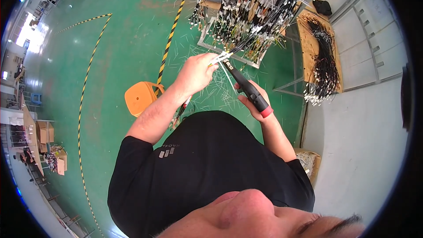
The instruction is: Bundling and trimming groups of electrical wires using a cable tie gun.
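Note:
My left hand (196, 73) is closed around white connector ends (217, 59) of a wire bundle, which runs up to the hanging wires. My right hand (262, 91) grips a black cable tie gun (247, 89) with a red knob at its rear. The gun's metal nose touches or nearly touches the bundle just beside my left fingertips. A thin white cable tie tail (229, 77) slants down from the bundle, left of the gun. Whether it sits in the nose I cannot tell.
Ahead, a dense mass of wire harnesses (260, 4) hangs over a metal frame (210, 44). More black harnesses (324, 57) lie on a wooden board at right. An orange stool (140, 98) stands at left. Cut white strips litter the green floor (132, 44). A cardboard box (313, 162) sits behind my right arm.

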### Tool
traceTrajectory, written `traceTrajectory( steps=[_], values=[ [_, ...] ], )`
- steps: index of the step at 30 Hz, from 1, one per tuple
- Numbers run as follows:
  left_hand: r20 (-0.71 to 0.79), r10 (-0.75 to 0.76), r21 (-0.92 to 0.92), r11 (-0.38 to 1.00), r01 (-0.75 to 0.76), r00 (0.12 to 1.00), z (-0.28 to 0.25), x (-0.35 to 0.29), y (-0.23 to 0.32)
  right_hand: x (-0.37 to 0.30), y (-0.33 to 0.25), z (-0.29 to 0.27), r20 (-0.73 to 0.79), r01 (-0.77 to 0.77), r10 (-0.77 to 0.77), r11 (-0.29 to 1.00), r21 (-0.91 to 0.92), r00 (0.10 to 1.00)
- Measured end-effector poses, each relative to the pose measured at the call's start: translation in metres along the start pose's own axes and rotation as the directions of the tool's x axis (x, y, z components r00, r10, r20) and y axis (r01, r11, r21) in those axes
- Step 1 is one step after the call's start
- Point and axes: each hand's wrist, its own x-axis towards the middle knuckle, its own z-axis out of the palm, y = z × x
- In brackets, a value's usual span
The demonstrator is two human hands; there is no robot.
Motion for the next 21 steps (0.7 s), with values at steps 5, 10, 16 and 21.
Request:
traceTrajectory(
  steps=[5,10,16,21],
  values=[
    [0.054,-0.118,-0.114,0.986,0.124,0.991,0.000,0.001,-0.005,-0.003,-0.001,0.001,0.015,-0.005,0.004,1.000,0.013,1.000],
    [0.088,-0.169,-0.212,0.960,0.184,0.982,-0.004,0.001,-0.002,-0.002,-0.002,-0.001,0.030,0.013,-0.012,1.000,-0.022,0.999],
    [0.122,-0.213,-0.318,0.917,0.242,0.969,-0.010,0.002,0.003,-0.002,-0.007,-0.003,0.075,0.017,-0.012,0.998,-0.063,0.997],
    [0.117,-0.191,-0.304,0.927,0.219,0.974,-0.012,0.001,0.009,0.000,-0.008,0.002,0.082,0.050,-0.043,0.995,-0.086,0.996]
  ],
)
